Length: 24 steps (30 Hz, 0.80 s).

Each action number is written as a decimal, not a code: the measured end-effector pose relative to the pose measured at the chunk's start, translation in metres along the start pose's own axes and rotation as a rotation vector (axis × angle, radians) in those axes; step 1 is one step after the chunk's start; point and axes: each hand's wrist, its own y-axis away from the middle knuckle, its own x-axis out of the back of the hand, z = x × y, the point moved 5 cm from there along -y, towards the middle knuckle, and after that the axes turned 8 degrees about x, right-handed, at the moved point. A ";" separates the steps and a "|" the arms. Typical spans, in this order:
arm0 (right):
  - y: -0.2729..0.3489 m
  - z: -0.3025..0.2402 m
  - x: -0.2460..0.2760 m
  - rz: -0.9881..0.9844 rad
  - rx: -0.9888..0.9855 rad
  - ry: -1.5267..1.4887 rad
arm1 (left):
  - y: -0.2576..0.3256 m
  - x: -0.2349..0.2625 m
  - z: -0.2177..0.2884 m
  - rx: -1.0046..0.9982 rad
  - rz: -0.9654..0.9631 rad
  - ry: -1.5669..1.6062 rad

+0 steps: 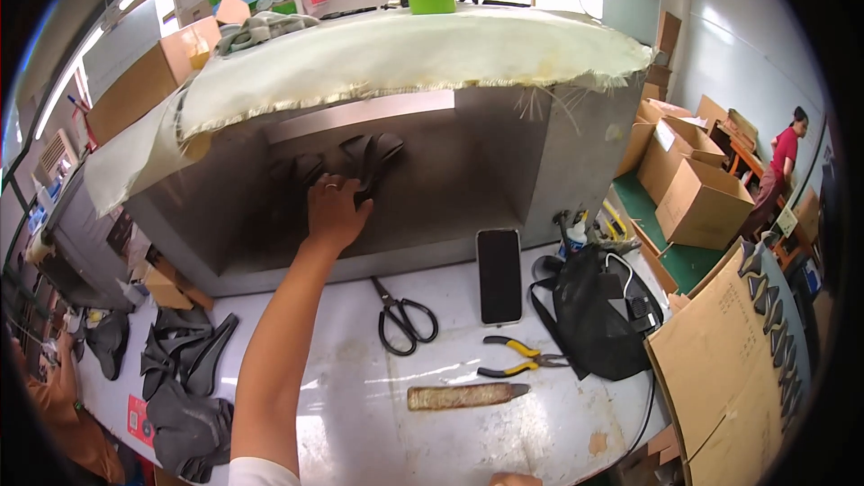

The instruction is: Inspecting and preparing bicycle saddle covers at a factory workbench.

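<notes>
Bare left hand (335,211) grips curved black rubbery pieces (367,157) inside grey metal cabinet (468,162).

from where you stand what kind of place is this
Probably a small factory workbench, likely for cutting or assembling shoe parts. The left hand reaches for black shaped pieces inside a grey metal hood; more black pieces lie on the table beside scissors and pliers, with cardboard boxes stacked around.
</notes>
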 end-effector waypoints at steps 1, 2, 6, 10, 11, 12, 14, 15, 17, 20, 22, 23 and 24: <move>-0.004 -0.003 0.000 0.005 -0.019 -0.025 | -0.006 -0.008 -0.001 0.099 0.016 -0.084; -0.006 -0.003 0.000 0.011 -0.018 -0.018 | -0.010 -0.013 -0.004 0.200 0.030 -0.172; -0.006 -0.005 0.004 0.046 -0.070 -0.035 | -0.009 -0.007 0.040 0.124 -0.053 -0.086; -0.006 -0.002 0.002 0.031 -0.039 -0.039 | 0.037 0.019 0.071 -0.567 -0.064 0.073; -0.006 -0.003 0.004 0.043 -0.028 -0.038 | 0.056 0.029 0.084 -0.870 -0.020 0.013; -0.006 -0.004 0.004 0.031 -0.059 -0.070 | 0.066 0.045 0.085 -0.794 -0.025 0.146; 0.002 0.000 0.007 0.065 -0.085 -0.076 | 0.086 0.093 0.098 -0.601 0.042 0.392; 0.007 0.008 0.002 0.058 -0.101 -0.094 | 0.095 0.117 0.097 -0.479 0.112 0.492; 0.009 0.017 0.001 0.085 -0.105 -0.098 | 0.120 0.171 0.090 -0.068 0.391 0.847; 0.010 0.009 0.001 0.067 -0.105 -0.214 | 0.163 0.232 0.086 0.362 0.546 1.417; 0.014 0.006 0.008 0.168 -0.320 -0.488 | 0.194 0.250 0.110 0.386 0.257 1.522; 0.016 0.003 0.013 0.175 -0.237 -0.483 | 0.207 0.254 0.127 0.413 0.064 1.436; 0.016 -0.007 0.015 0.175 -0.221 -0.483 | 0.222 0.258 0.145 0.439 -0.120 1.332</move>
